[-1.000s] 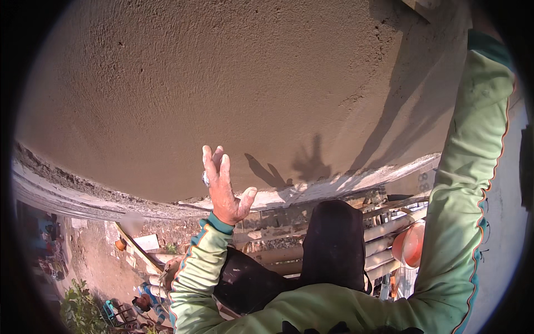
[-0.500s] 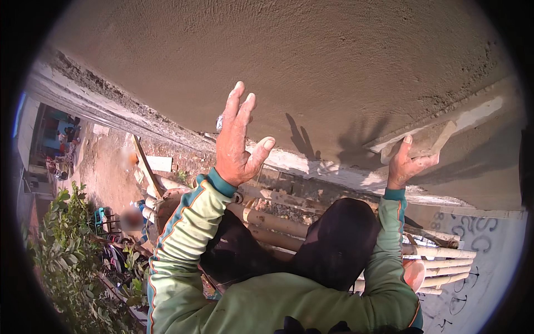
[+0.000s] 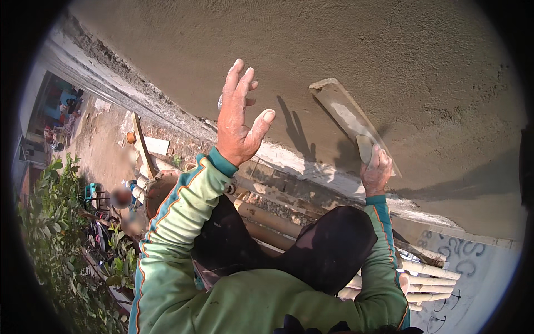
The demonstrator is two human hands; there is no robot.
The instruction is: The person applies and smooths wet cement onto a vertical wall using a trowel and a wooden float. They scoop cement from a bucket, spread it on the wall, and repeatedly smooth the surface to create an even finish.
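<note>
Plastering float [image 3: 346,113], long, narrow and flat with pale smears, is lying diagonally over the grainy brown plaster wall [image 3: 434,55]; whether it is touching cannot be told. The right hand [image 3: 377,171] is clasping its blocky grip [image 3: 364,147], fingers curled tightly around. The left hand [image 3: 239,125] is standing raised, apart from the float, its dusty fingers released and extended. A rough, whitish ledge [image 3: 283,158] is edging the plaster, and rounded poles [image 3: 271,219] are running below.

Dark graffiti [image 3: 464,249] marks the pale grey wall [image 3: 492,278].
</note>
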